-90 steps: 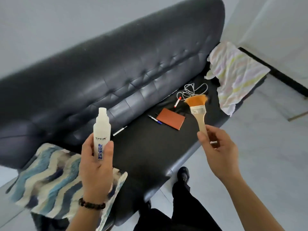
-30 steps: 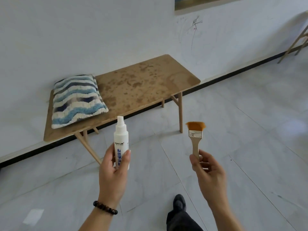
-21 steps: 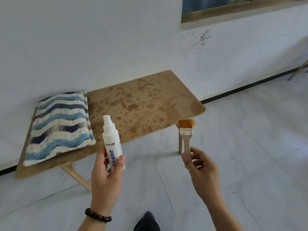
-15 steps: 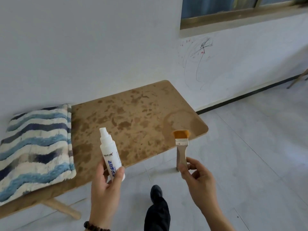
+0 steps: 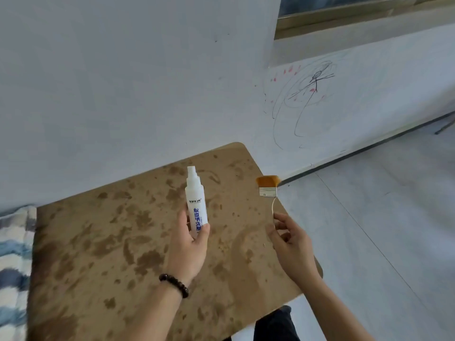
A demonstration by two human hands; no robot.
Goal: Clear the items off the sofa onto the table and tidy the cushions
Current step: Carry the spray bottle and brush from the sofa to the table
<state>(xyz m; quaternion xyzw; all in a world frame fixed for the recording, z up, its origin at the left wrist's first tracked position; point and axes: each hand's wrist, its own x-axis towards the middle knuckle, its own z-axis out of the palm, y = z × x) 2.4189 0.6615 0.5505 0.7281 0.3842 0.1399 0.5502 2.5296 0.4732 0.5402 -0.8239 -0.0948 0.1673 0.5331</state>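
Note:
My left hand (image 5: pixel 188 244) grips a white spray bottle (image 5: pixel 195 198) with blue lettering, held upright over the middle of the stained wooden table (image 5: pixel 103 242). My right hand (image 5: pixel 291 244) pinches the thin handle of an orange-bristled paintbrush (image 5: pixel 268 185), bristles pointing up, above the table's right edge. A blue and white wavy-striped cushion (image 5: pixel 13 262) lies on the table's left end, cut off by the frame edge. The sofa is out of view.
The table stands against a white wall (image 5: pixel 123 82) with pen scribbles (image 5: pixel 307 99) on it at the right. Pale tiled floor (image 5: pixel 381 230) lies to the right. My dark trouser leg (image 5: pixel 275 326) shows below the table's near edge.
I have turned from the sofa and walked up to the table. Both hands, still holding the bottle and the brush, are now over the tabletop.

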